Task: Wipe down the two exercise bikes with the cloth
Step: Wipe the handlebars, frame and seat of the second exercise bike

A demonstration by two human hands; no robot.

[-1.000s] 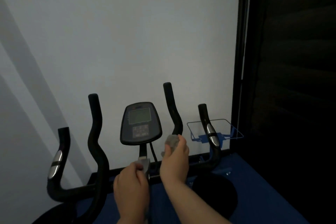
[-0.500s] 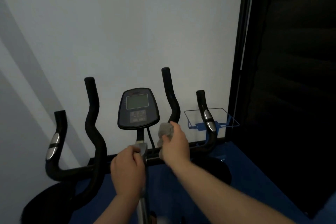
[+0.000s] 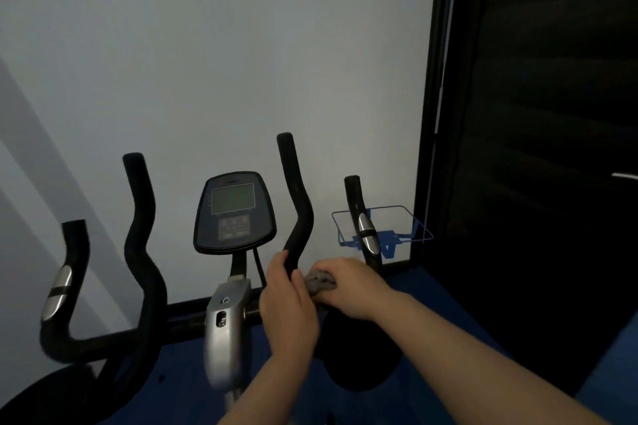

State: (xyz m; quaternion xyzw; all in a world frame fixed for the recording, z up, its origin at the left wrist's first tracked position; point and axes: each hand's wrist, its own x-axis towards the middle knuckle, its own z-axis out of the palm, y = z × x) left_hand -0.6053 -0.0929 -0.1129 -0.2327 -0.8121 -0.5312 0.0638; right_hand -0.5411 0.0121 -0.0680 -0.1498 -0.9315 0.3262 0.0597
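Observation:
An exercise bike stands before me, with black curved handlebars (image 3: 138, 252) and a dark console (image 3: 234, 214) on a silver stem (image 3: 224, 321). My left hand (image 3: 286, 300) grips the base of the inner right handlebar (image 3: 297, 203). Just right of it, my right hand (image 3: 348, 286) presses a crumpled grey cloth (image 3: 319, 281) onto the crossbar between the inner bar and the outer right grip (image 3: 362, 224). Only one bike is in view.
A pale wall rises close behind the bike. A dark doorway or panel (image 3: 535, 148) fills the right side. A blue wire rack (image 3: 383, 228) sits low by the wall. Blue floor matting (image 3: 448, 321) lies under the bike.
My left hand left the silver stem and took hold of the inner right handlebar. My right hand with the cloth slid down and right onto the crossbar. The view came closer.

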